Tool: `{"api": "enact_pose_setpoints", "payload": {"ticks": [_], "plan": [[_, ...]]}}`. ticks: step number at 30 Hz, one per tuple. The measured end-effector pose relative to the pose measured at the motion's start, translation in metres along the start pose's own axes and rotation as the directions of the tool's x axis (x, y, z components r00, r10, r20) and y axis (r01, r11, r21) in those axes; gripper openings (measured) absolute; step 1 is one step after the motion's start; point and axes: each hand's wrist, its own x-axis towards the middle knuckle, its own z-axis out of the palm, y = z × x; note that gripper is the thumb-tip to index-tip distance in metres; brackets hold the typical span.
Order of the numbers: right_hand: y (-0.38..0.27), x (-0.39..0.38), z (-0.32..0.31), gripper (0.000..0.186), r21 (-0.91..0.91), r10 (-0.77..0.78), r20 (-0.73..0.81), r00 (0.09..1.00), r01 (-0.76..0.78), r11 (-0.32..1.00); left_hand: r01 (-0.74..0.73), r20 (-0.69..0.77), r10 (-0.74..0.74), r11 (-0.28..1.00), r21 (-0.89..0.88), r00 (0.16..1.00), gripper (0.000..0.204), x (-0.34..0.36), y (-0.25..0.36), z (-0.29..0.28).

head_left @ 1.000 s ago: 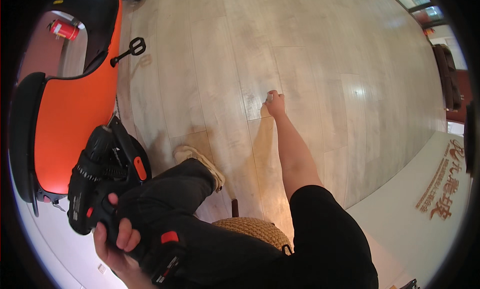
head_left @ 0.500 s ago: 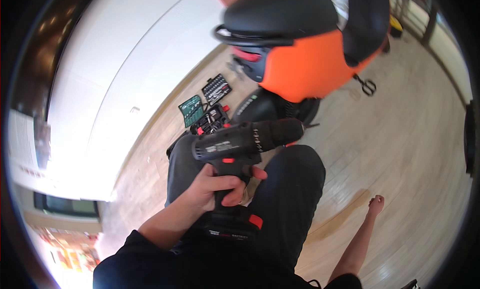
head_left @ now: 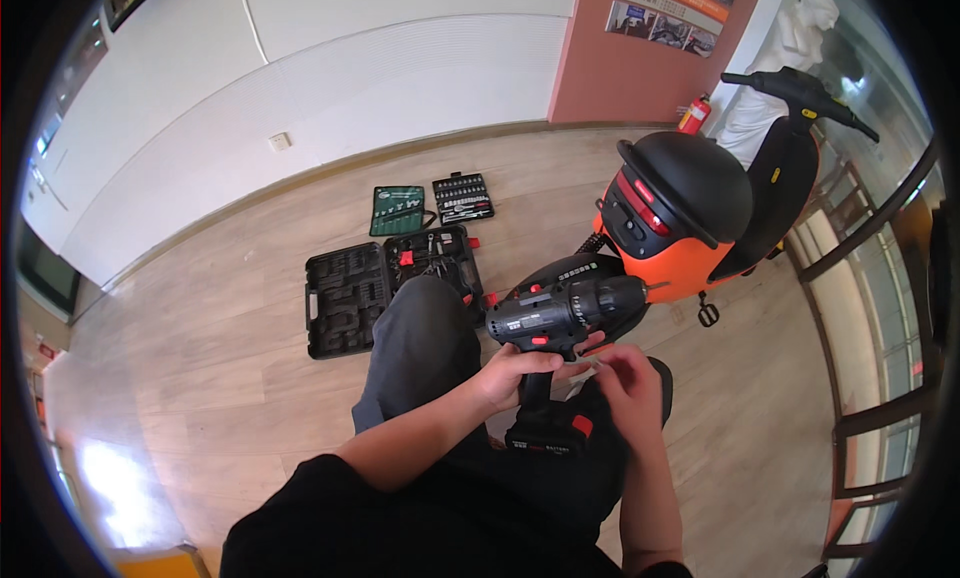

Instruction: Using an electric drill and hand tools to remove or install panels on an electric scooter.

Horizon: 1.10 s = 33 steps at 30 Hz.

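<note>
My left hand (head_left: 512,372) is wrapped round the grip of a black cordless drill (head_left: 538,320) with red details. The drill lies level above my lap, its chuck and thin bit pointing right toward the scooter. Its battery base (head_left: 545,434) hangs below the hand. Beside the grip, my right hand (head_left: 632,386) is closed, thumb and fingers pinched together close to the left fingertips. What the pinch holds, if anything, is too small to make out. Just beyond stands an orange and black electric scooter (head_left: 690,268), its rear wheel partly hidden behind the drill.
On the floor to the left lies an open black tool case (head_left: 345,300). Behind it are a green tool pouch (head_left: 398,210) and a socket set (head_left: 463,198). A red fire extinguisher (head_left: 694,115) and a white statue (head_left: 790,48) stand at the far wall. Chairs (head_left: 870,458) line the right.
My right hand has come from low at the right, out over the floor, up to the drill's grip. The view has shifted, showing more of the scooter and wall. My left hand keeps the drill.
</note>
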Motion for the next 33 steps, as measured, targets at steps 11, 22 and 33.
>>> {"api": "enact_pose_setpoints", "payload": {"ticks": [11,22,33], "plan": [[-0.023,0.094,0.109,0.024,-0.505,-0.432,0.396,0.810,0.585,0.634,-0.172,-0.303,0.130,0.978,-0.117,0.944,0.063,-0.018,0.052,-0.055],[-0.079,0.072,0.126,0.056,-0.356,-0.182,0.182,0.966,0.237,0.904,-0.277,-0.630,0.193,0.960,-0.036,0.753,0.030,-0.016,0.056,-0.068],[-0.063,0.075,0.132,0.117,-0.205,-0.009,0.232,0.973,0.058,0.977,-0.200,-0.385,0.346,0.907,0.370,0.855,0.054,-0.004,0.051,-0.041]]}}
